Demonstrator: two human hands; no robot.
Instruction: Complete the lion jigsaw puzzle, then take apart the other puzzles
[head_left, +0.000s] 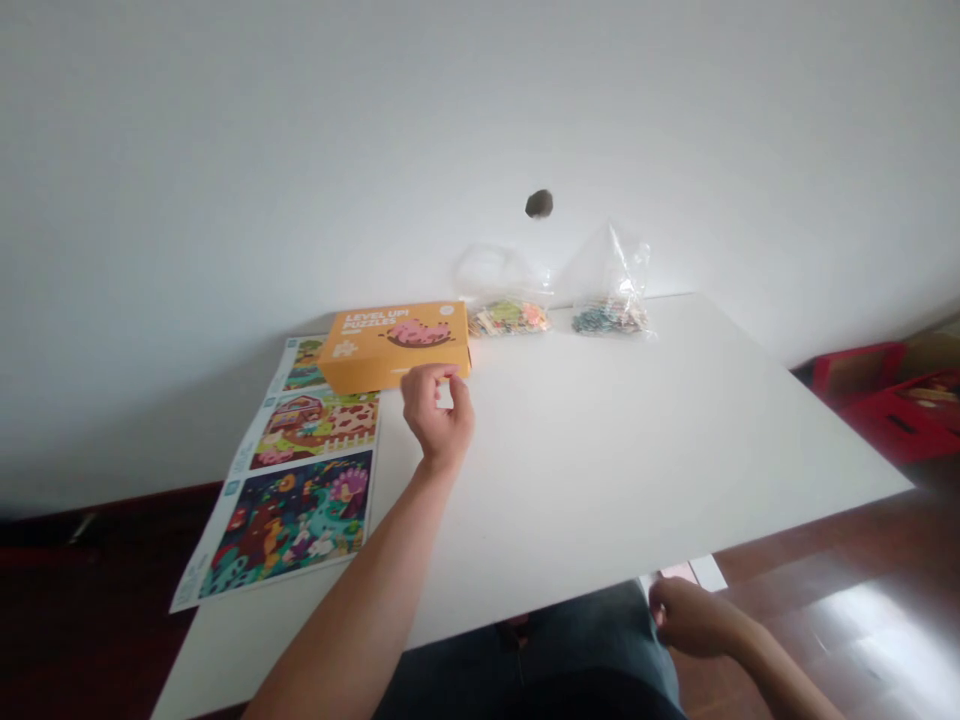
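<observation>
My left hand point(439, 412) hovers over the white table point(600, 450), just in front of the orange puzzle box point(360, 372). Its fingers are curled, and table surface shows through the gap by the thumb; I see nothing held. Under the box's front lies a picture sheet point(300, 520) with several colourful scenes, along the table's left side. My right hand point(694, 615) is low beside my right thigh, below the table edge, with curled fingers. A white and pink card-like thing point(701, 573) shows close behind it; whether the hand grips anything is hidden.
Two clear plastic bags of puzzle pieces, one bag with bright pieces point(514, 318) and one bag with bluish pieces point(611, 318), stand against the wall point(300, 150). The wall has a dark hole point(538, 204). Red containers point(900, 410) are on the right, beyond the table.
</observation>
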